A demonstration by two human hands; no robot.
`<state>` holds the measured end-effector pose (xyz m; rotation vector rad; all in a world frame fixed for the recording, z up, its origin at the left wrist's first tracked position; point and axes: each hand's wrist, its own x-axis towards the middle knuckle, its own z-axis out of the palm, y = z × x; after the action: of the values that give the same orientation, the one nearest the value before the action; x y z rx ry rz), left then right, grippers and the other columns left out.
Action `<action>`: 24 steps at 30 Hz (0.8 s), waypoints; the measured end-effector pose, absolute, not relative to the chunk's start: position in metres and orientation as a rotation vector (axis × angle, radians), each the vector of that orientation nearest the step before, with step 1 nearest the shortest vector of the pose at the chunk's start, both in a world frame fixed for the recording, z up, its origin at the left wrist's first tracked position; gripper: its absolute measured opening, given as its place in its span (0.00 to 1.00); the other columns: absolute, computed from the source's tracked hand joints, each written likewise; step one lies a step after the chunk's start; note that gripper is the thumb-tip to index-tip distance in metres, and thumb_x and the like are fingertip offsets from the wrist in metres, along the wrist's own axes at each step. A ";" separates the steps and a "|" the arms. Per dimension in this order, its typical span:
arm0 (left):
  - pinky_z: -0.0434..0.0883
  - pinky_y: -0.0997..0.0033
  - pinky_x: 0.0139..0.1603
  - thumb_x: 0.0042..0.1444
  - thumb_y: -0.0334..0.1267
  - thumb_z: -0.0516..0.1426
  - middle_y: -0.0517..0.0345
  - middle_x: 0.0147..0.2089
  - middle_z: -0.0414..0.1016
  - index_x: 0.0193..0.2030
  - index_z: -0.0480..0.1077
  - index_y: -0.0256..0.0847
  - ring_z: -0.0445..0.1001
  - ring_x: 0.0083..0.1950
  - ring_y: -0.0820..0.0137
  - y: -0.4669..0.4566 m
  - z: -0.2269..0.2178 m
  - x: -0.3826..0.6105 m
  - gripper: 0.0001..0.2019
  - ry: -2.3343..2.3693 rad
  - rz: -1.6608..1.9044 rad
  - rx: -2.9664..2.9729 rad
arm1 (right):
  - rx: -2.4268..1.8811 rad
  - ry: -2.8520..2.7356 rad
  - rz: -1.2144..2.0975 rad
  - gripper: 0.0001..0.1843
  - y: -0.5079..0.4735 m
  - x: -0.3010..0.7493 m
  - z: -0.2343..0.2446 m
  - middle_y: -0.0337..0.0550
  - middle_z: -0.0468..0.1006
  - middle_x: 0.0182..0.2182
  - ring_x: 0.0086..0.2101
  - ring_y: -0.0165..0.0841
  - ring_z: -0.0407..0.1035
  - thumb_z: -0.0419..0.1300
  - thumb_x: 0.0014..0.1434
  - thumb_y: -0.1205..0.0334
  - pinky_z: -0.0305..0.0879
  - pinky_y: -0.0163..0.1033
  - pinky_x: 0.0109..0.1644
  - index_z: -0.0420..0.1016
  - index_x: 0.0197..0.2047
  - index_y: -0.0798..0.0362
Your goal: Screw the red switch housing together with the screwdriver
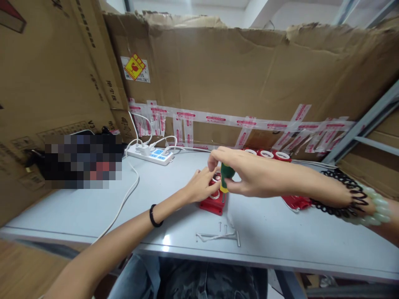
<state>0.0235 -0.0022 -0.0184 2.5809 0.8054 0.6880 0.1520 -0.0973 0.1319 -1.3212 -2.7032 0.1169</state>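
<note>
My right hand (252, 170) is closed round the green and yellow handle of a screwdriver (227, 171). The screwdriver points down, its shaft at the right side of a red block (212, 207) with white rings on its top. Fingers of my left hand (201, 186) grip the block from its left and far side; part of it is hidden under both hands. Closer to the table's front edge lie two small screws (220, 226) and a T-shaped metal rod (238, 238) with a white string beside it.
Several red pieces with white rings (267, 154) stand at the back, partly behind my right arm. Under that forearm lies another red item (297, 202). A white power strip (149, 153) with cables is at the back left. Cardboard walls (218, 74) enclose the table (280, 245).
</note>
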 end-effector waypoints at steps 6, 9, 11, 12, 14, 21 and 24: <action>0.64 0.53 0.47 0.60 0.43 0.46 0.52 0.48 0.68 0.49 0.62 0.43 0.67 0.47 0.58 -0.001 -0.019 0.023 0.14 0.821 0.696 2.602 | -1.545 -2.575 -0.122 0.04 -0.095 0.153 0.129 0.43 0.71 0.30 0.28 0.32 0.63 0.52 0.57 0.63 0.55 0.36 0.30 0.64 0.35 0.53; 0.63 0.54 0.46 0.60 0.44 0.45 0.54 0.48 0.68 0.49 0.61 0.43 0.68 0.47 0.59 -0.003 -0.016 0.023 0.14 0.814 0.699 2.597 | -1.482 -2.566 -0.011 0.06 -0.093 0.156 0.129 0.43 0.72 0.32 0.32 0.32 0.64 0.53 0.54 0.66 0.56 0.36 0.32 0.64 0.37 0.53; 0.63 0.55 0.47 0.60 0.45 0.45 0.54 0.50 0.67 0.51 0.60 0.44 0.67 0.48 0.59 -0.004 -0.014 0.023 0.15 0.794 0.702 2.596 | -1.459 -2.596 0.058 0.11 -0.095 0.157 0.130 0.43 0.71 0.35 0.34 0.33 0.64 0.55 0.49 0.67 0.57 0.35 0.33 0.64 0.38 0.52; 0.63 0.55 0.47 0.60 0.45 0.46 0.54 0.50 0.67 0.51 0.60 0.44 0.67 0.49 0.59 -0.005 -0.014 0.023 0.15 0.790 0.701 2.595 | -1.487 -2.596 0.041 0.11 -0.096 0.157 0.131 0.44 0.71 0.35 0.34 0.33 0.64 0.55 0.49 0.67 0.57 0.36 0.33 0.64 0.38 0.52; 0.62 0.55 0.47 0.60 0.45 0.45 0.54 0.50 0.67 0.50 0.60 0.44 0.67 0.49 0.59 -0.006 -0.013 0.023 0.14 0.801 0.700 2.594 | -1.587 -2.556 -0.077 0.09 -0.097 0.158 0.130 0.45 0.71 0.33 0.31 0.34 0.64 0.54 0.52 0.64 0.56 0.37 0.31 0.64 0.39 0.53; 0.62 0.57 0.45 0.61 0.45 0.45 0.56 0.48 0.67 0.50 0.60 0.45 0.67 0.49 0.60 -0.008 -0.011 0.023 0.14 0.804 0.696 2.598 | -1.444 -2.518 0.090 0.21 -0.095 0.163 0.127 0.45 0.70 0.41 0.36 0.33 0.65 0.56 0.49 0.66 0.59 0.35 0.34 0.57 0.48 0.51; 0.62 0.58 0.46 0.61 0.46 0.45 0.56 0.48 0.67 0.50 0.60 0.45 0.66 0.49 0.60 -0.008 -0.011 0.023 0.14 0.804 0.690 2.602 | -1.460 -2.514 0.073 0.19 -0.094 0.164 0.126 0.46 0.70 0.40 0.36 0.34 0.65 0.55 0.50 0.64 0.59 0.37 0.33 0.58 0.46 0.52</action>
<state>0.0233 -0.0079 -0.0113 2.6019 0.8044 0.6898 0.1644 -0.0937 0.1260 -1.4598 -2.5137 0.0729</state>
